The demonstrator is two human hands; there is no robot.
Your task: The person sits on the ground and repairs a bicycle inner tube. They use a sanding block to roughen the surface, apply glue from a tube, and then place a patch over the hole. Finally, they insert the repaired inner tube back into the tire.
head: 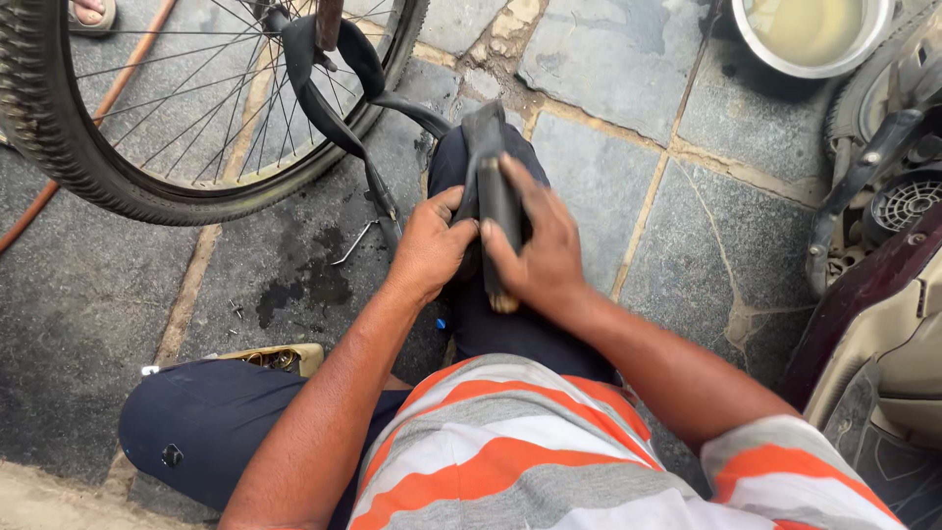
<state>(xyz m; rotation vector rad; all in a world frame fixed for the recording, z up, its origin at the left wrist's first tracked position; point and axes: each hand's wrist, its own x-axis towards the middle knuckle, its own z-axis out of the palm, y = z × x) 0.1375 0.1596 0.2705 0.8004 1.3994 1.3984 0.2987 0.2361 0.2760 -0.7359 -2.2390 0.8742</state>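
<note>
Hands, L (429, 245) + R (538, 247), both clamped on black inner tube (496, 186) over knee. Soft, limp rubber, I reckon; grip near fold.

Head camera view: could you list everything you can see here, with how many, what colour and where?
Bicycle wheel: one, black tyre with silver spokes, upper left.
Inner tube: one, black, trailing from the wheel to the knee.
Block: one, dark, pressed on the tube over the knee.
Bowl: one, metal, holding pale liquid, top right.
Motor vehicle: one, partly seen, right edge.
Stone floor: grey slabs, wet patch near centre.
Sandal: one, yellowish, lower left.
Left hand: steadying the tube.
Right hand: fingers wrapped round the block.
</note>
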